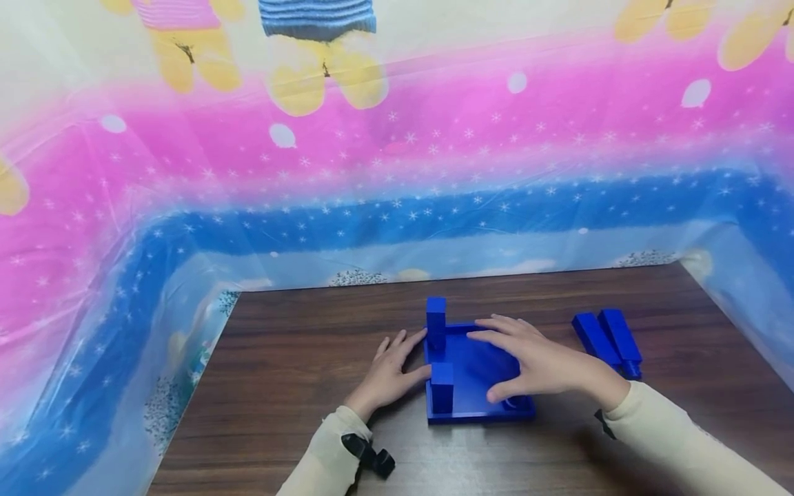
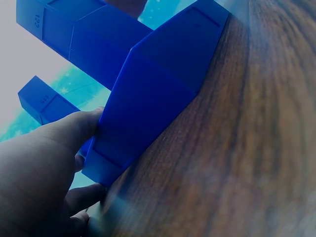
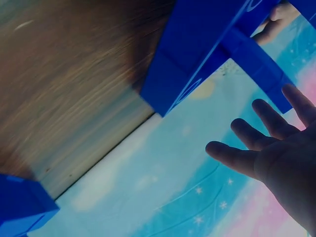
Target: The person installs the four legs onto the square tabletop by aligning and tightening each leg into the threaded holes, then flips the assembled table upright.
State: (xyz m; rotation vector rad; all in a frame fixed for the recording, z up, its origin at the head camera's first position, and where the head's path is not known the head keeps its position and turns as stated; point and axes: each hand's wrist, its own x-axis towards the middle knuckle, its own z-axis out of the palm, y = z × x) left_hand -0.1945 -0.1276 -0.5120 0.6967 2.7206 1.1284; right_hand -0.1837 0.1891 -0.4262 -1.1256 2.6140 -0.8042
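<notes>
A blue square panel (image 1: 474,372) with a raised rim lies on the wooden table. Two blue posts stand upright at its left corners, a far post (image 1: 436,320) and a near post (image 1: 442,389). My left hand (image 1: 387,372) rests along the panel's left side, thumb by the near post and fingertips toward the far corner. The left wrist view shows that thumb against the panel's edge (image 2: 148,103). Over the panel's right half hovers my right hand (image 1: 533,355), fingers spread and holding nothing. A ring-shaped feature at the near right corner is partly hidden beneath it.
Right of the panel, two loose blue posts (image 1: 611,341) lie side by side on the dark wooden table (image 1: 298,358). A patterned cloth (image 1: 397,165) hangs behind the table and along its sides. Dark wrist devices (image 1: 369,455) sit at both sleeves.
</notes>
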